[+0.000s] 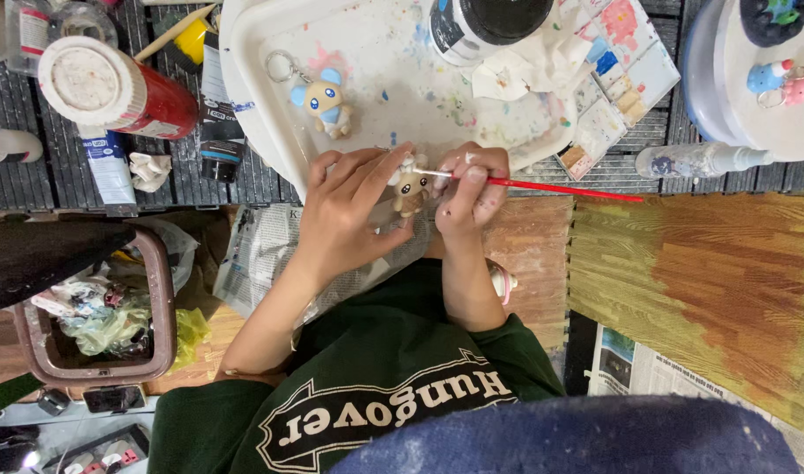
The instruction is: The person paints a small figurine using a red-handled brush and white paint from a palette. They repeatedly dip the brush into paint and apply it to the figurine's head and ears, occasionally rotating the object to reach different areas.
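Observation:
My left hand [345,215] holds a small tan figurine [410,187] above the near edge of a white paint-spattered tray [261,114]. My right hand [474,189] grips a thin red paintbrush [560,187], and its white tip touches the figurine's head. The brush handle points away to the right. Both hands are close together, with fingers wrapped partly around the figurine, so its lower part is hidden. A second figurine [325,101], tan with blue ears and a key ring, lies on the tray further off.
A black-lidded paint jar [489,22] and a well palette [625,66] lie beyond my hands. On the left are a red tube with a white cap [112,88] and a brown waste bin [95,307]. At right are a clear bottle [691,161] and a round plate [770,123] holding figurines.

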